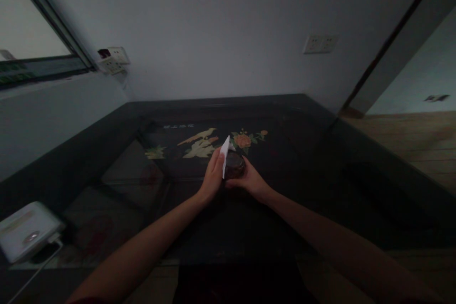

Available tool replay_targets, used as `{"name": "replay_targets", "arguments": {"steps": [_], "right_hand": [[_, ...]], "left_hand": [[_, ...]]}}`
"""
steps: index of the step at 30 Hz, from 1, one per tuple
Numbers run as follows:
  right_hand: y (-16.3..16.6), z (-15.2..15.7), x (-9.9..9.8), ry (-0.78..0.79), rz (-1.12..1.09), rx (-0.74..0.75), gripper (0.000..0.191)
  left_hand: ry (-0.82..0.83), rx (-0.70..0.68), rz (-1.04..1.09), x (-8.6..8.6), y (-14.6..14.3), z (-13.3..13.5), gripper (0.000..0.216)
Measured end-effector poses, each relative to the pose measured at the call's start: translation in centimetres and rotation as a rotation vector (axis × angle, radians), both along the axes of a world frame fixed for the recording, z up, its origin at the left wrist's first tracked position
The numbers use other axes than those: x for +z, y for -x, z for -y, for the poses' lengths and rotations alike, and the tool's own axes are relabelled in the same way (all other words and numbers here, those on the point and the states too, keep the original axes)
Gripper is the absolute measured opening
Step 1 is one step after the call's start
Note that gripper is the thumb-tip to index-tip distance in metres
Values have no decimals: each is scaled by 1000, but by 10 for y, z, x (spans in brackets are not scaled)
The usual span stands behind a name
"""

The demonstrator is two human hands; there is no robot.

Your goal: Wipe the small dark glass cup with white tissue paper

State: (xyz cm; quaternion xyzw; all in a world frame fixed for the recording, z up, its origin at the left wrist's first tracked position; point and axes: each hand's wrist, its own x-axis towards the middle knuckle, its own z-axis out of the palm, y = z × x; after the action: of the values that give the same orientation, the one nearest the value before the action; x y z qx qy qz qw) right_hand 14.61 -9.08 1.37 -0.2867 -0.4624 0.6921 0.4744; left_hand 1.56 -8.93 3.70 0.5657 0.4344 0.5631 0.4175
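Note:
Above the middle of the dark table, my right hand (253,181) is closed around a dark round object (235,164), perhaps a small glass jar or cup; dim light hides its exact kind. My left hand (213,175) presses a folded white tissue (225,156) against the object's left side. The tissue stands up in a point between that hand and the object. Most of the left fingertips are hidden behind the tissue.
The dark glossy table (228,232) bears a bird-and-flower picture (203,145). A white box-shaped device (30,230) with a cable stands at the left front. Behind are a wall with sockets (320,43) and more sockets (114,59) near the window.

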Motion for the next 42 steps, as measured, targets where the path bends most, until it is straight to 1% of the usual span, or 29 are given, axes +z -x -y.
{"name": "replay_targets", "arguments": {"steps": [5, 8, 13, 17, 27, 31, 35, 39, 42], "right_hand": [[0, 2, 2, -12, 27, -14, 69], [0, 4, 3, -12, 0, -22, 64], [2, 6, 5, -2, -27, -35, 68], [2, 6, 6, -3, -39, -31, 69], [-1, 4, 3, 44, -113, 81, 75], [-1, 5, 6, 68, -125, 78, 69], [-1, 5, 8, 53, -118, 83, 60], [-1, 6, 9, 69, -119, 80, 59], [-1, 6, 8, 87, -117, 67, 58]], "left_hand": [[41, -14, 33, -3, 0, -2, 41], [12, -3, 11, -2, 1, -2, 40], [-57, -6, -26, 1, 2, 1, 39], [-47, -22, -23, 2, 2, 1, 39], [-17, -36, -23, 3, 2, 2, 44], [-2, -47, -4, 1, 2, 0, 42], [22, -43, 43, -3, 1, -1, 39], [47, -39, 73, -5, 2, -2, 38], [23, -30, 61, -5, 2, -3, 36]]}}
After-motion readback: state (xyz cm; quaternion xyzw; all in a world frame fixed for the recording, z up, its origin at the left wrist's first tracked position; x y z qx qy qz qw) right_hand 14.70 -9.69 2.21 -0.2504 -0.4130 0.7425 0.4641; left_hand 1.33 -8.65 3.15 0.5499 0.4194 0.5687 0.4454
